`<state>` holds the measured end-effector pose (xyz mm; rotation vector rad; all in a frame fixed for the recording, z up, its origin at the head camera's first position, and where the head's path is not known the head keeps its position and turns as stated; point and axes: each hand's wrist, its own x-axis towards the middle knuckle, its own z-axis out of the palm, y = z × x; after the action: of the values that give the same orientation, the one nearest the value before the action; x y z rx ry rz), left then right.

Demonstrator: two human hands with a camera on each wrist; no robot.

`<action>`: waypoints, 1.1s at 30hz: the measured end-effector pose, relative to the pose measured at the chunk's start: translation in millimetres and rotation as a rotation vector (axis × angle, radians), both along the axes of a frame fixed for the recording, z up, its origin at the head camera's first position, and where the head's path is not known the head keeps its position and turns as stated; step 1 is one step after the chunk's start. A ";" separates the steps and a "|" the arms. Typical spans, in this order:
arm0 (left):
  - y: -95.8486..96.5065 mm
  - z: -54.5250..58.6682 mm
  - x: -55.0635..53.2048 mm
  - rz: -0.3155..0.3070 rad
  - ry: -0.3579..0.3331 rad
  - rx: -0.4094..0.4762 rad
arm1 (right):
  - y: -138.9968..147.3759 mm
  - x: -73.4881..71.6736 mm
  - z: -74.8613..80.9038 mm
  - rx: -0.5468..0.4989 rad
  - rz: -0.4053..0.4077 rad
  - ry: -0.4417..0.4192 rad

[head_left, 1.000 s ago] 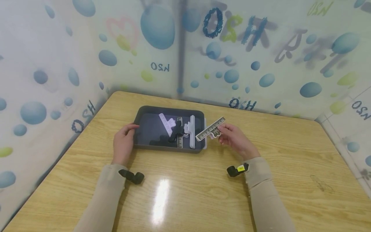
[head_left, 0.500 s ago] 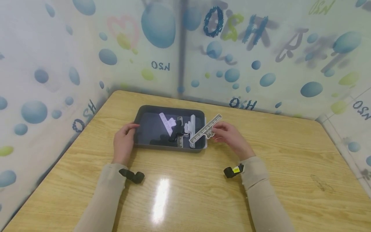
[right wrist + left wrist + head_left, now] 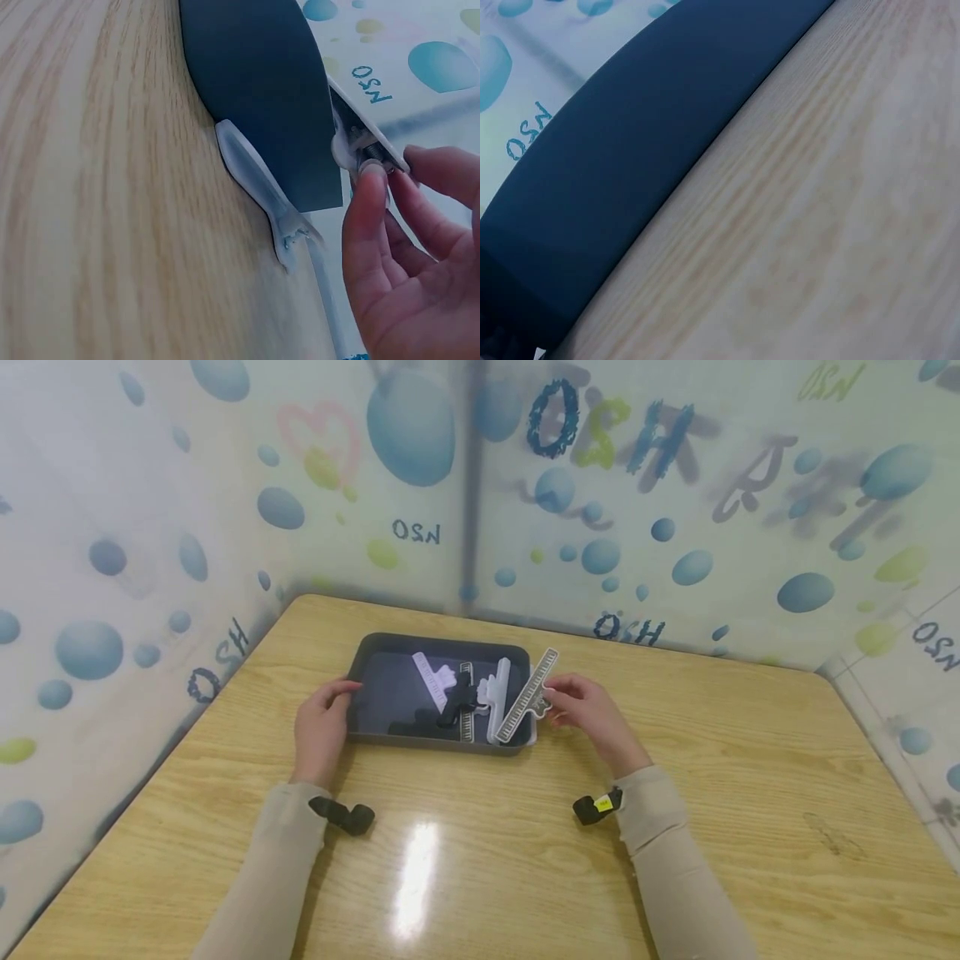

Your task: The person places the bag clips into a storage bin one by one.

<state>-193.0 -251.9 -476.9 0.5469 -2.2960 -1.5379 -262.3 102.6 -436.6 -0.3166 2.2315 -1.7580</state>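
Observation:
In the head view my left hand (image 3: pixel 321 727) holds the left end of a dark grey tray (image 3: pixel 408 745), fingers over its rim. My right hand (image 3: pixel 588 710) pinches a long page clip (image 3: pixel 527 695) with a piano-key pattern by its handle. This clip slants over the tray's right end. The right wrist view shows thumb and fingers on the clip's spring part (image 3: pixel 367 150). Inside the tray lie a lilac clip (image 3: pixel 431 682), a black clip with a key-patterned strip (image 3: pixel 467 727) and a white clip (image 3: pixel 497 702).
Another white clip (image 3: pixel 251 172) lies on the wooden table against the tray's outer right wall. The table (image 3: pixel 480 852) backs onto walls (image 3: pixel 645 510) printed with blue bubbles. The tray's wall (image 3: pixel 630 127) fills much of the left wrist view.
My right hand has moved left with the key-patterned clip, which has turned steeper over the tray's right end. The white clip in the tray has tilted slightly. My left hand has stayed put.

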 end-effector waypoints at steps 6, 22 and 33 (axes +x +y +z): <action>-0.1 0.0 0.3 0.000 -0.004 0.011 | -3.0 1.6 1.2 0.016 0.012 -0.012; 0.8 0.3 0.4 0.000 0.004 0.008 | -4.0 -0.9 -4.3 0.075 0.016 -0.015; 0.8 0.7 0.9 -0.009 0.011 -0.010 | -7.0 2.0 -3.6 0.082 0.034 -0.002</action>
<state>-192.1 -251.1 -476.1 0.5248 -2.3001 -1.5284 -260.3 95.7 -440.2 -0.3325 2.2762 -1.6442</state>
